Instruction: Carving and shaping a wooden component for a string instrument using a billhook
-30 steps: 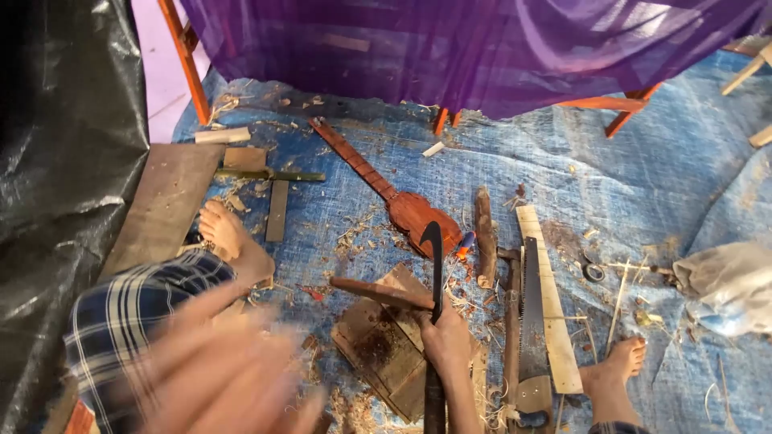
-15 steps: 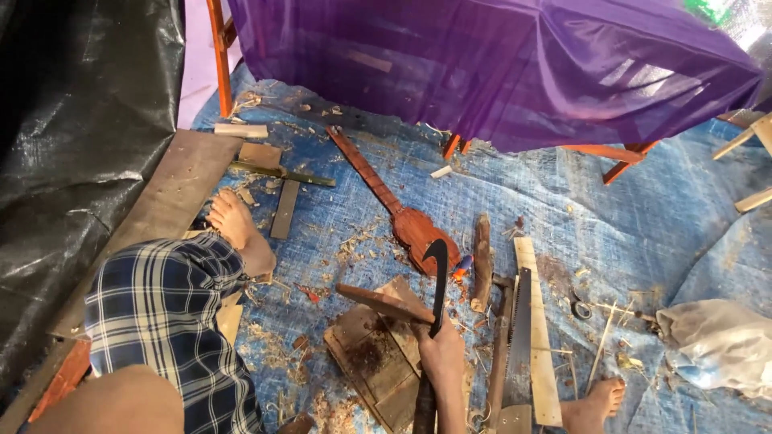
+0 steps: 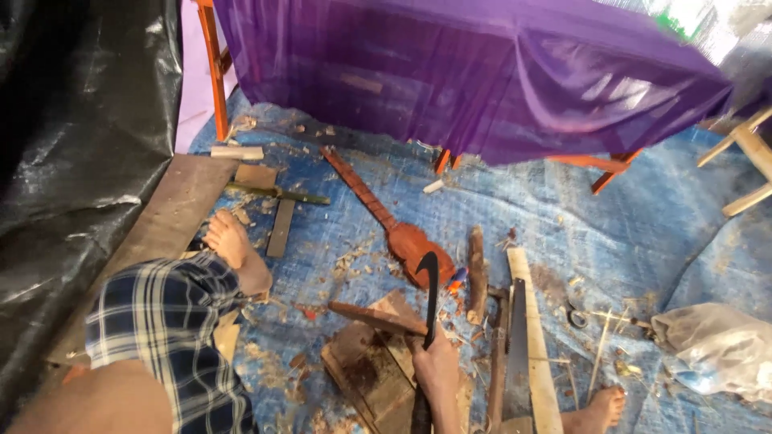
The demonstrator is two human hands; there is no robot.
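My right hand [image 3: 438, 371] grips the handle of a black knife with a hooked tip [image 3: 431, 289], its blade pointing away from me. The hand rests beside a thin reddish wooden stick [image 3: 374, 317] that lies across a dark wooden chopping block [image 3: 366, 382]. Just beyond the blade tip lies a small reddish carved string instrument with a long neck [image 3: 398, 235]. My left hand is out of the picture. My left leg in plaid shorts [image 3: 161, 321] stretches out to the left of the block.
A hand saw [image 3: 515, 345] and a pale plank [image 3: 537, 362] lie to the right of my hand. Wood chips cover the blue tarp [image 3: 611, 241]. A purple cloth [image 3: 450, 72] hangs over orange legs. Black sheeting [image 3: 72, 161], a board [image 3: 165, 217] and a plastic bag [image 3: 716, 350] flank me.
The view has tilted upward. My left hand, blurred at the lower left a second ago, has left the picture. The right hand keeps its hold on the knife.
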